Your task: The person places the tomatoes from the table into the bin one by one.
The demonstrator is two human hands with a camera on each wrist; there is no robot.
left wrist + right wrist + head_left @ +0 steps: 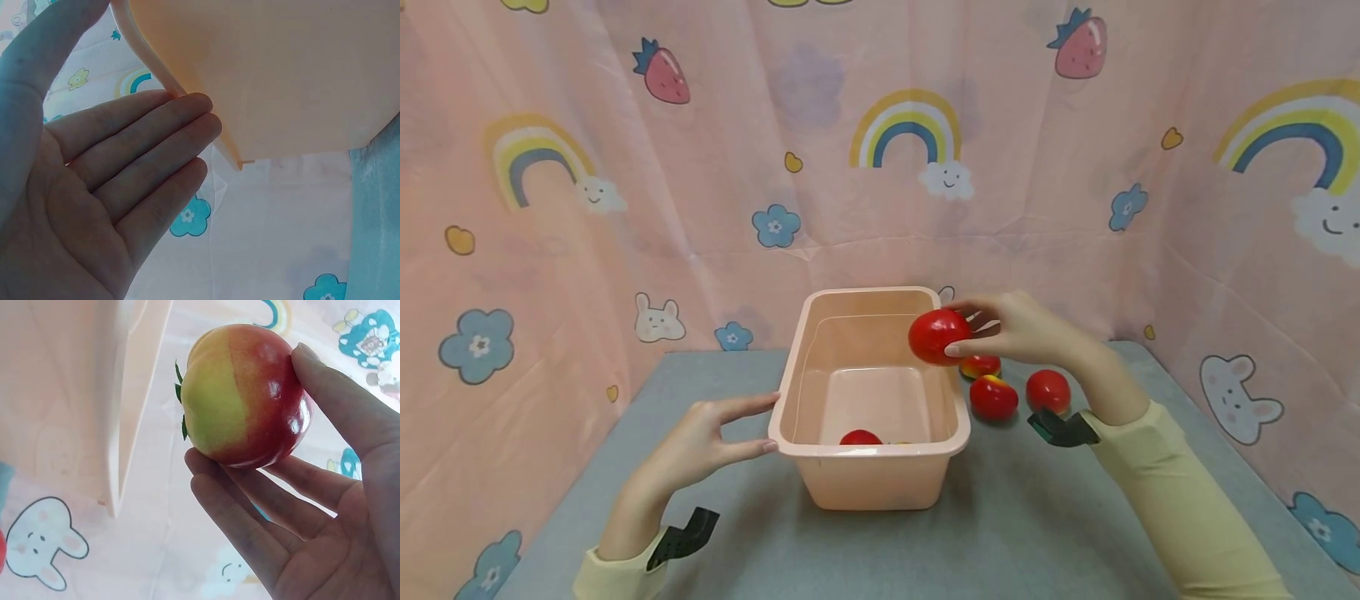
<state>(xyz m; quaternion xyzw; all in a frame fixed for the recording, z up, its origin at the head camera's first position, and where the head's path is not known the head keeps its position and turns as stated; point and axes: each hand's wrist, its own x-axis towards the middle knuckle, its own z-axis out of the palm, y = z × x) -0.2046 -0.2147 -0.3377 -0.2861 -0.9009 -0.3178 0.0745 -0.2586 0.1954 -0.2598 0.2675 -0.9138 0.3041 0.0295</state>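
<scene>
Up goes the colour: a red-and-yellow tomato (934,336) is held aloft at the right side of the peach plastic basin (876,482)! It is pinched by the right hand (1015,331), thumb on one side, bent fingers on the other, the opening only as wide as the fruit. Its green sepals (178,394) are turned toward the basin, and in the right wrist view a gap is seen between them and the rim. Over on the left, the rim is touched by the left hand (703,443), its four fingers nearly straight and together, thumb spread well apart, nothing gripped. Inside, a red fruit (861,437) is half hidden by the near wall. On the grey table (1030,517), three red fruits (994,400) are grouped right of the basin, all backed by a pink curtain (715,192) printed with rainbows.
</scene>
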